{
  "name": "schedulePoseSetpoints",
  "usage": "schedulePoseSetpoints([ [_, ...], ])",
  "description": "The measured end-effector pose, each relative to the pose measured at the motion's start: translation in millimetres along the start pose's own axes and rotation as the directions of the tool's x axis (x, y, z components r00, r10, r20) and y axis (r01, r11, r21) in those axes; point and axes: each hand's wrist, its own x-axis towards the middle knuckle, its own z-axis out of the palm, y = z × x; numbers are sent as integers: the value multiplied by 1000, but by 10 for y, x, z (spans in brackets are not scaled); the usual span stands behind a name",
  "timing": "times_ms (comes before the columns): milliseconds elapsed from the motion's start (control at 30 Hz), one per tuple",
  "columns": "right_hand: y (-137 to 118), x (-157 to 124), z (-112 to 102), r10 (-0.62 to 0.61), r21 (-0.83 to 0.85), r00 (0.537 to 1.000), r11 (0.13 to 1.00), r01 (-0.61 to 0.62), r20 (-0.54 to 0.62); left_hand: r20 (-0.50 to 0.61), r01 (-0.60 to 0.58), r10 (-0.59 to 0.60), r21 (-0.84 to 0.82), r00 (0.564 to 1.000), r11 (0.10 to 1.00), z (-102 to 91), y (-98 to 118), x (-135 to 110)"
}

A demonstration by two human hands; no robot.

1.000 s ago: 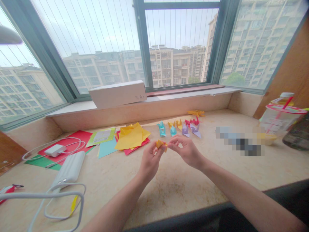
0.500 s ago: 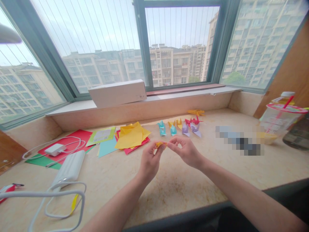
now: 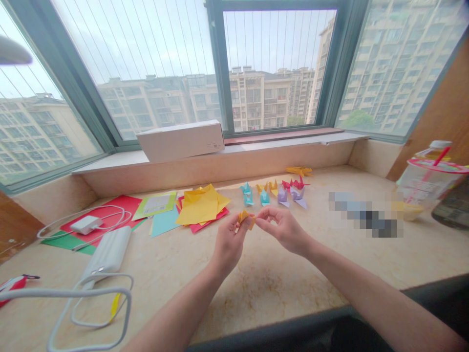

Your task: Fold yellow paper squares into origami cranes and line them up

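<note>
Head camera view: the left hand (image 3: 230,239) has thumb and fingers clamped on a small piece of folded yellow paper (image 3: 243,215), which is above the middle of the worktop (image 3: 274,303). The right hand (image 3: 280,227) is just beside it, thumb and forefinger near each other at the paper's right edge; whether they pinch it is too small to tell. Beyond the hands, small folded figures stand in a cluster: light blue figures (image 3: 264,197) at the left and front, yellow figures (image 3: 273,187) behind, red figures (image 3: 297,183) farther right, and lilac figures (image 3: 283,196) in front of the red ones. Behind this cluster lies an orange-yellow folded bundle (image 3: 299,171). To the left of the hands, loose yellow sheets (image 3: 200,208) lie over red sheets (image 3: 197,228), with a light blue sheet (image 3: 164,223) next to them and a yellow-green packet (image 3: 141,212) behind that. Farther left, a white charger (image 3: 87,224) rests on a large red sheet (image 3: 122,208), which overlaps green paper (image 3: 69,242); a white power bank (image 3: 110,252) lies nearer. At the far right stands a clear cup (image 3: 419,188) with a red straw (image 3: 442,155), and a blurred-out patch covers something near it. On the windowsill (image 3: 278,143) sits a white box (image 3: 183,142).
</note>
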Motion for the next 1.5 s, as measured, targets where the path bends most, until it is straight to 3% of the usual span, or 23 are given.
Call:
schedulePoseSetpoints([
  [167,9,2,-32,-16,-89,999,996,11,-51,15,51,-51,-36,999,998,12,-41,-9],
  [333,34,12,-67,-163,-237,984,961,142,-74,11,96,-96,-61,995,993,3,6,5],
  [567,94,-2,-66,-328,-294,944,907,302,-43,26,119,-117,-104,993,987,0,88,19],
  [767,75,-8,-85,-355,-307,934,895,324,-47,60,130,-128,-39,990,991,11,81,3],
  [1100,82,-4,-133,-415,-409,910,832,374,-10,158,167,-154,-71,975,983,18,136,-3],
  [1267,76,0,-128,-371,-351,928,874,337,-31,187,157,-139,-83,972,984,16,147,-5],
  [1400,69,24,-114,-249,-253,965,942,220,-89,203,160,-142,-77,969,984,13,154,-9],
  [1500,61,37,-113,-160,-199,985,969,145,-60,208,154,-136,-77,969,985,13,145,-13],
])
